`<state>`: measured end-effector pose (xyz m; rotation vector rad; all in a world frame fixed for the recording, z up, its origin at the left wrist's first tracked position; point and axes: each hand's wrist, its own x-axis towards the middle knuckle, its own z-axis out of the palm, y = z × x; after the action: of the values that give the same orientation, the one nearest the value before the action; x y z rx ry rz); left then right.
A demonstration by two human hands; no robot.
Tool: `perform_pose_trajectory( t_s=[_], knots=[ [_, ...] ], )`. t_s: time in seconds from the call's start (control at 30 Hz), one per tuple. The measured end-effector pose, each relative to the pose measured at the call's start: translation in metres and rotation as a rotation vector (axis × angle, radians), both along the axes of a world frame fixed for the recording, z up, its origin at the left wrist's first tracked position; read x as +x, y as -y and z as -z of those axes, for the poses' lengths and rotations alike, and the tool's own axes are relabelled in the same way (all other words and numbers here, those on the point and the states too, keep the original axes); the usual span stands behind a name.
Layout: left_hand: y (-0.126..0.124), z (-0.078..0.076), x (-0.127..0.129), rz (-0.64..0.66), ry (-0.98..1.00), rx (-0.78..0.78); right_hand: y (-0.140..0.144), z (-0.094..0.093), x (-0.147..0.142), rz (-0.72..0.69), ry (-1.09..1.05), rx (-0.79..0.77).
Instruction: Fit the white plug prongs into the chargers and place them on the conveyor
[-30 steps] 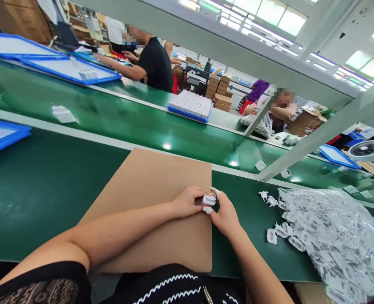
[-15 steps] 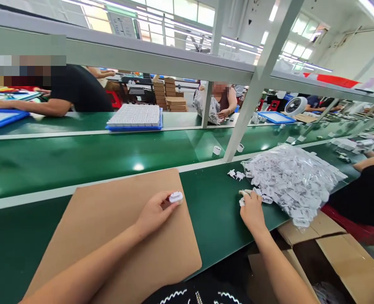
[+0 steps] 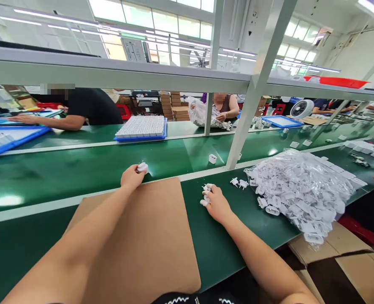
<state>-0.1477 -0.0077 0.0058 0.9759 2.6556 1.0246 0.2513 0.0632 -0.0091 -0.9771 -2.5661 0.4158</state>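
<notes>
In left grip (image 3: 131, 177): white adapter (image 3: 142, 167), pinched between thumb and fingers with barely any gap, thin prongs up. Shifted since half a second ago, from over right part of cardboard sheet (image 3: 155, 236) to beyond its far edge, past white rail (image 3: 193, 173), over green strip (image 3: 88, 169). Whether touching the strip, cannot tell.

In right grip (image 3: 218, 204): small white pronged piece (image 3: 205, 188) at bent fingertips, thumb slightly apart from them; partly hidden, exact hold hard to make out. White covers (image 3: 203, 203) on thumb and fingertips. Drawn back leftward from beside the bag since the earlier frame; now just right of the cardboard, over green bench (image 3: 195, 215).

Right of right grip: two loose pronged pieces (image 3: 243, 184), placed as before near left edge of clear plastic bag (image 3: 301, 185) full of white parts. Nearer side of that edge: oval housing (image 3: 272, 210).

Ahead of right grip: white shell (image 3: 212, 158) on the strip, just left of slanted post (image 3: 242, 131). Beyond left grip: blue tray (image 3: 165, 128) packed with white units (image 3: 141, 126), same spot as before. Farther left of left grip: co-worker's dark sleeve (image 3: 92, 107).
</notes>
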Motion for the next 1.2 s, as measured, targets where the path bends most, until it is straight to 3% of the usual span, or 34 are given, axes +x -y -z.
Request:
perform_pose_trajectory(
  t_s=[0.1,0.2,0.23,0.3,0.37,0.43,0.57,0.7,0.77,0.87,1.03,1.2],
  knots=[
    [-0.002,0.007,0.002,-0.136,-0.038,-0.029,-0.001,0.009,0.010,0.020,-0.004,-0.004],
    [-0.015,0.009,0.019,-0.291,-0.312,0.153,-0.010,0.013,0.017,0.013,-0.109,-0.056],
    [-0.024,0.008,0.028,-0.255,-0.400,0.223,-0.013,0.013,0.017,0.012,-0.175,-0.081],
    [-0.050,0.007,0.050,-0.018,-0.459,0.286,-0.016,0.013,0.016,0.010,-0.336,-0.147],
    [-0.085,0.007,0.075,0.307,-0.361,0.255,-0.016,0.010,0.014,0.017,-0.487,-0.263],
    [-0.123,0.012,0.104,0.544,-0.190,0.183,-0.016,0.005,0.013,0.064,-0.606,-0.459],
    [-0.192,0.023,0.156,0.614,-0.053,0.147,-0.018,-0.008,0.017,0.194,-0.798,-0.992],
    [-0.218,0.021,0.179,0.599,0.028,0.139,-0.025,-0.020,0.024,0.164,-0.900,-1.395],
    [-0.210,0.017,0.178,0.577,0.033,0.145,-0.026,-0.022,0.028,0.094,-0.890,-1.443],
    [-0.173,0.009,0.170,0.565,-0.001,0.177,-0.025,-0.021,0.030,0.036,-0.821,-1.334],
    [-0.064,0.001,0.162,0.651,-0.063,0.243,-0.017,-0.022,0.026,-0.006,-0.767,-1.151],
    [0.039,0.006,0.172,0.709,0.101,0.202,-0.009,-0.025,0.023,-0.047,-0.718,-1.000]
  ],
)
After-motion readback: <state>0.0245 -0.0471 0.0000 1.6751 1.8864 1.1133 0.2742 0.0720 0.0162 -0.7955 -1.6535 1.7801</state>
